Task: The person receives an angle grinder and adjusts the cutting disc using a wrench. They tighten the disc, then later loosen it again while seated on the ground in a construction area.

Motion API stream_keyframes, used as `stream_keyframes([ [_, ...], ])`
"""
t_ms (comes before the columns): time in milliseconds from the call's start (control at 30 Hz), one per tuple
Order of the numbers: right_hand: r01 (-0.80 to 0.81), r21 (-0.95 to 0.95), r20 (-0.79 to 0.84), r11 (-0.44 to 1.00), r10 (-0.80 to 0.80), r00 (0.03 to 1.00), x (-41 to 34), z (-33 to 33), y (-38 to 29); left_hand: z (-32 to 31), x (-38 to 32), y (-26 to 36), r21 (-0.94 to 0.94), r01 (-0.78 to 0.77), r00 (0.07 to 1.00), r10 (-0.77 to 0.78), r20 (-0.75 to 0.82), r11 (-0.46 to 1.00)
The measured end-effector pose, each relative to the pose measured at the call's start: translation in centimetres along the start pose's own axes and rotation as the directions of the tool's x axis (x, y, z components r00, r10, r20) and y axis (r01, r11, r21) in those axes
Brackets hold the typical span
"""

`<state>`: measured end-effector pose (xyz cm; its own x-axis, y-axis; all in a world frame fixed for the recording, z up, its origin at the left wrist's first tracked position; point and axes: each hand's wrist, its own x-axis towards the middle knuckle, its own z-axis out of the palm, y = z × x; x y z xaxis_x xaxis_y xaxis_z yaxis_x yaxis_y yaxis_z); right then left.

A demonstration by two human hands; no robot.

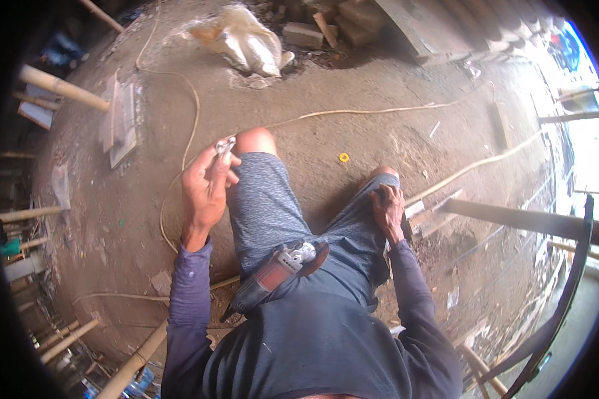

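My left hand is raised beside my left knee. Its thumb and fingers pinch a small pale metal wrench with a two-pronged end; the rest of it is hidden in the hand. On my right thigh, near the knee, lies my right hand, holding nothing, its fingers slightly spread on the grey shorts. Across my lap rests a red and black angle grinder. Its metal head points right, with a reddish-brown disc fitted.
A yellow ring lies on the dirt floor ahead. A pale cable winds over the ground. Beyond are a whitish sack and blocks. Boards and a bamboo pole stand left; a wooden beam extends right.
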<state>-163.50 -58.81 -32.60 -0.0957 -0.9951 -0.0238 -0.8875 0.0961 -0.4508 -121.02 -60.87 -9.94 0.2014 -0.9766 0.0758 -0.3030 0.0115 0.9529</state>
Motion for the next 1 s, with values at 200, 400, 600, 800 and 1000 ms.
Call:
stream_keyframes([
  [200, 0.054, 0.003, -0.037, 0.999, -0.054, 0.998, 0.3, -0.5, -1.0, 0.0, -0.4, -0.6, -0.064, 0.067, 0.998, -0.066, 0.016, 0.996],
  [400, 0.075, 0.165, -0.130, 0.984, -0.054, 0.990, -0.3, 0.1, 0.2, -0.3, 0.0, -1.4, -0.154, 0.075, 0.995, -0.084, -0.051, 0.985],
  [600, 0.162, 0.113, -0.091, 0.980, -0.152, 0.984, 0.2, 1.8, 2.2, -2.3, 1.9, -0.4, -0.572, 0.053, 0.929, -0.250, -0.272, 0.819],
  [800, 0.089, 0.151, -0.127, 0.985, -0.070, 0.989, -0.2, 1.2, 1.6, -6.8, 4.2, -0.9, -0.651, -0.001, 0.829, -0.364, -0.424, 0.759],
  [1000, 0.139, 0.197, -0.137, 0.970, -0.113, 0.984, -0.3, -0.1, 0.1, -10.5, 7.5, -2.9, -0.766, -0.067, 0.831, -0.389, -0.397, 0.639],
])
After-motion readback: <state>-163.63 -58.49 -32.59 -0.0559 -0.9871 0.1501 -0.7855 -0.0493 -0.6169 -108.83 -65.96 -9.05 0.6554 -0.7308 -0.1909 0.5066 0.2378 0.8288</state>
